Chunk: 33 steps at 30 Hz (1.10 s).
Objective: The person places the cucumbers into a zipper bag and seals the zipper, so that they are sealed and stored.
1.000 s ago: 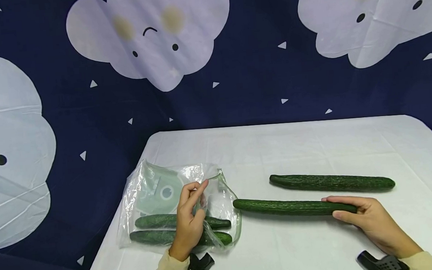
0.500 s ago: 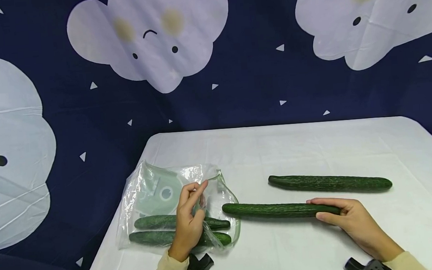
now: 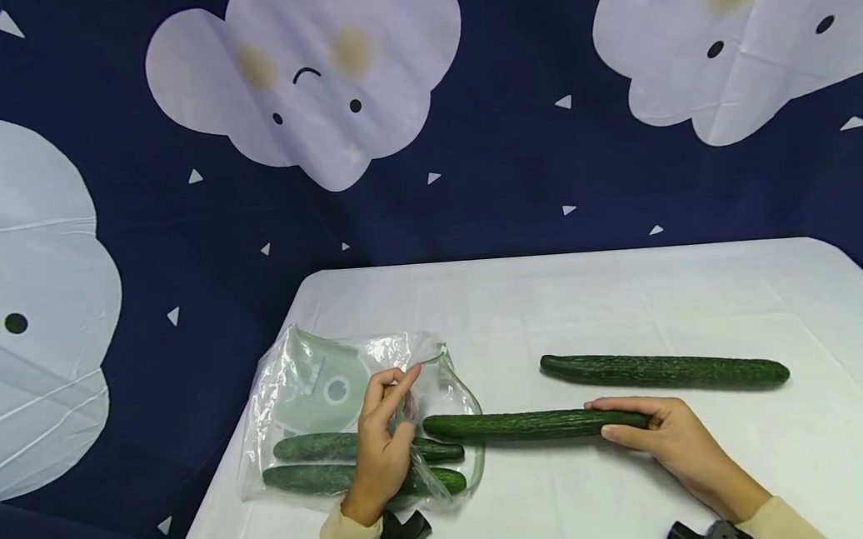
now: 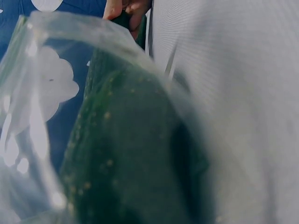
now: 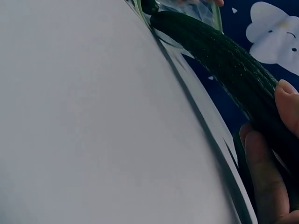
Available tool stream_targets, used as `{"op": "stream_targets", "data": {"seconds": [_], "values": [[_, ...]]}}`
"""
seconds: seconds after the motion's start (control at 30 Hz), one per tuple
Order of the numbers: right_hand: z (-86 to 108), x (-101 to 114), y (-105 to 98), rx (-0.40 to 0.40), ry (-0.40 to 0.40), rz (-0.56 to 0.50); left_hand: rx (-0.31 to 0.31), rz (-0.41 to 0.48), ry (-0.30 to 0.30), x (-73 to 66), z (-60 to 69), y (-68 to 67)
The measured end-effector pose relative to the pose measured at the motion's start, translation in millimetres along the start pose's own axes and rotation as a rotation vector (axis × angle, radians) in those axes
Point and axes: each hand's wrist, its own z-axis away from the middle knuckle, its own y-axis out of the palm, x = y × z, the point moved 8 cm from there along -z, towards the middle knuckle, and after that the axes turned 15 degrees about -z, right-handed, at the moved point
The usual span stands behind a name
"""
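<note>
A clear plastic bag [image 3: 395, 345] with a pale green print lies at the left, two cucumbers inside it. My left hand [image 3: 380, 457] pinches the bag near its mouth with curled fingers. My right hand [image 3: 661, 433] grips the right end of a long dark green cucumber [image 3: 517, 425], whose left tip lies within the bag's mouth. The right wrist view shows this cucumber [image 5: 224, 60] between thumb and fingers of my right hand [image 5: 275, 154]. In the left wrist view the film of the bag [image 4: 70, 28] covers much of the picture, with green cucumber behind it.
Another cucumber [image 3: 664, 370] lies on the white table [image 3: 628, 289] behind my right hand. A dark blue cloth [image 3: 504, 131] with clouds hangs beyond the table's far edge.
My right hand has moved left with its cucumber, whose tip went from the edge of the bag's mouth to inside it. My left hand stays at the bag.
</note>
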Motion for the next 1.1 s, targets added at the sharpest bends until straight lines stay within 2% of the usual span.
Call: {"op": "stream_targets", "data": {"seconds": [0.37, 1.1], "values": [[-16.7, -2, 29, 0.023, -0.022, -0.032, 0.012, -0.003, -0.001, 1.1, 1.8, 0.2], [-41.7, -8, 67, 0.001, -0.009, -0.090, 0.014, 0.006, 0.005, 1.4, 1.5, 1.7]]}}
